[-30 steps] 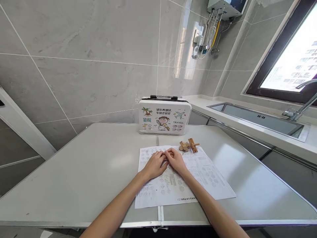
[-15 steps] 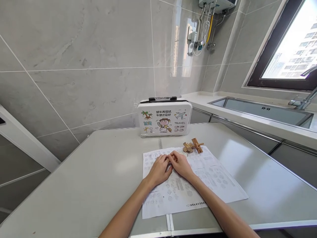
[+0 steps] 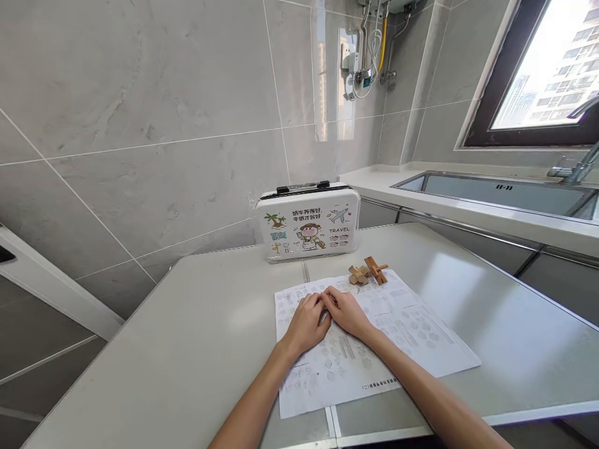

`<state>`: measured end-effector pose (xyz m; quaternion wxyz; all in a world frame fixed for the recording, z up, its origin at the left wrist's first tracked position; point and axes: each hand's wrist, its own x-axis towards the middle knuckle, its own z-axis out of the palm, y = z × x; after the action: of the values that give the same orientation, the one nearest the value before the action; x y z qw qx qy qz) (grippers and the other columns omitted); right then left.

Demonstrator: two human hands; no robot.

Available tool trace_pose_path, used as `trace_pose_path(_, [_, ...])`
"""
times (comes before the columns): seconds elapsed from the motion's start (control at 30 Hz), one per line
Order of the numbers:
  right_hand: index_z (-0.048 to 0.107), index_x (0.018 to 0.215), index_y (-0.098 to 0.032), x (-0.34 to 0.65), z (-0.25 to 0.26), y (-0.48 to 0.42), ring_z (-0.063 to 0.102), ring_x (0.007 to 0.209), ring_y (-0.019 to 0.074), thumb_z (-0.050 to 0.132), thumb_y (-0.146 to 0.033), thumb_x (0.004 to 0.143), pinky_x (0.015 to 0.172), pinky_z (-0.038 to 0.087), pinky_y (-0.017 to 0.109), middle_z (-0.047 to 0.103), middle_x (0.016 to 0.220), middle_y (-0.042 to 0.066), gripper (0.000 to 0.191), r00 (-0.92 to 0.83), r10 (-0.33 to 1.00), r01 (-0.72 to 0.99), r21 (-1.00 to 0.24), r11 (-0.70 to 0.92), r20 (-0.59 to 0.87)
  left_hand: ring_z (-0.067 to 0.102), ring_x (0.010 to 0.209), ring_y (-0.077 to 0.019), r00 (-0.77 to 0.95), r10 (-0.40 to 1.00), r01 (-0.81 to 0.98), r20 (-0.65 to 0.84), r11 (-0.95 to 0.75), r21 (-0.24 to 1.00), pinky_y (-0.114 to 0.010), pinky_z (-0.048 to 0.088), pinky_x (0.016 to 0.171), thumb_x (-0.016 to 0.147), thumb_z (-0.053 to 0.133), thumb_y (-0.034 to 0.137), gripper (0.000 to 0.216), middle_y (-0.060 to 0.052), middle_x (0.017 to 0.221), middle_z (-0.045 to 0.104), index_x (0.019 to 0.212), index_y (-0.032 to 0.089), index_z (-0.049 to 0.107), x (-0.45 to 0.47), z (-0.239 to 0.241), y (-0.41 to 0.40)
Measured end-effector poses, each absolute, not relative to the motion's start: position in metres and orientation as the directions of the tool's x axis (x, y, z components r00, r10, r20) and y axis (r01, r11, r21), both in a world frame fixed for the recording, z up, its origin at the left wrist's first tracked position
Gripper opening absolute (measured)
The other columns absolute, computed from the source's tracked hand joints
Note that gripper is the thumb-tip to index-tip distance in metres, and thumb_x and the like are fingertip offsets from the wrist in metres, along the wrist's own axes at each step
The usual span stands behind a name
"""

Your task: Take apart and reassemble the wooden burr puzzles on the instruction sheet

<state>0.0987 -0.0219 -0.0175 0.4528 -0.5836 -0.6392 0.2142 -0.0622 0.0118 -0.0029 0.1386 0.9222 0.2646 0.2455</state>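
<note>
Both of my hands rest palm down near the middle of a printed sheet of paper (image 3: 337, 399), their fingertips meeting. My left hand (image 3: 309, 321) is closed, with its fingers curled together over the paper and its thumb along the side. Curled in the same way, my right hand (image 3: 346, 310) touches the left at the fingers. The undersides of both hands are hidden, so I cannot tell whether anything is in them. Just beyond the right hand, two interlocking wooden puzzles (image 3: 359, 275) sit at the sheet's far edge, the right-hand wooden puzzle (image 3: 375, 270) tilted.
A white cartoon-printed case (image 3: 309, 224) with a black handle stands at the back of the grey table (image 3: 201, 337), against the tiled wall. To the right lie a counter with a sink (image 3: 496, 193) and a faucet (image 3: 573, 167). A window (image 3: 538, 81) is above.
The camera view has tilted and shifted slightly, so the table and paper appear a little further right. My hands keep the same pose on the paper; the wooden puzzles and case stay put.
</note>
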Motion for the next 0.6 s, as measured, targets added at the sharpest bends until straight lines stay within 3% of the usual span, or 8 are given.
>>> trace_pose_path(0.6, [0.058, 0.085, -0.025, 0.1004, -0.0232, -0.0192, 0.065, 0.067, 0.0224, 0.043, -0.040, 0.103, 0.065, 0.039, 0.030, 0.069, 0.072, 0.002, 0.027, 0.097, 0.932, 0.581, -0.780, 0.233, 0.350, 0.060, 0.099, -0.0262, 0.745, 0.552, 0.418, 0.375, -0.824, 0.382, -0.045, 0.053, 0.090, 0.096, 0.054, 0.019, 0.014, -0.009, 0.106, 0.064, 0.106, 0.022, 0.063, -0.0598, -0.0063, 0.0154])
